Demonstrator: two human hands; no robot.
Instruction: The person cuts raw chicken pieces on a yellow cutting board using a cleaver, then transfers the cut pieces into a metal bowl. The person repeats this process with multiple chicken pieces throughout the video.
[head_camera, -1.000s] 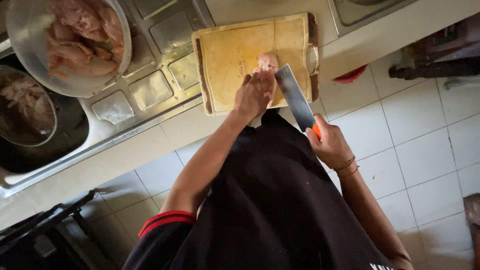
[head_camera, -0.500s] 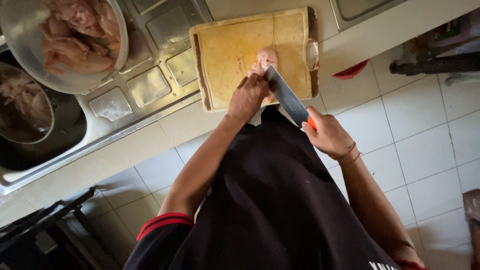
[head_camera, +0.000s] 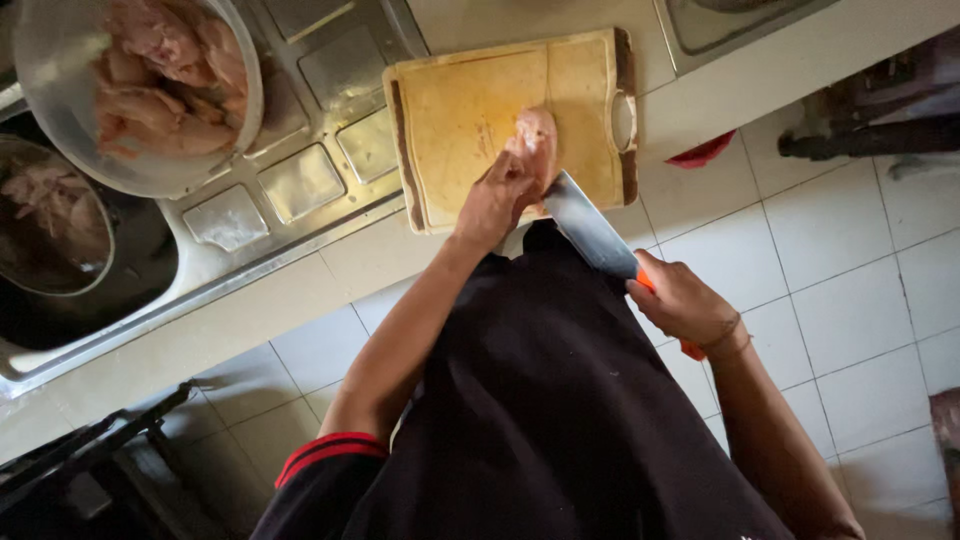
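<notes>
left hand (head_camera: 497, 196) hides meat (head_camera: 537, 140) end | cleaver (head_camera: 588, 225) handle hidden in right hand (head_camera: 680, 300)

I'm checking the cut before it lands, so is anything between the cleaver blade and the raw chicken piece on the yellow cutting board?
Nothing visible lies between them. The left hand pins the pale raw chicken piece on the worn yellow cutting board, and the broad steel cleaver in the right hand sits at the meat's near end, close beside the holding fingers.
</notes>
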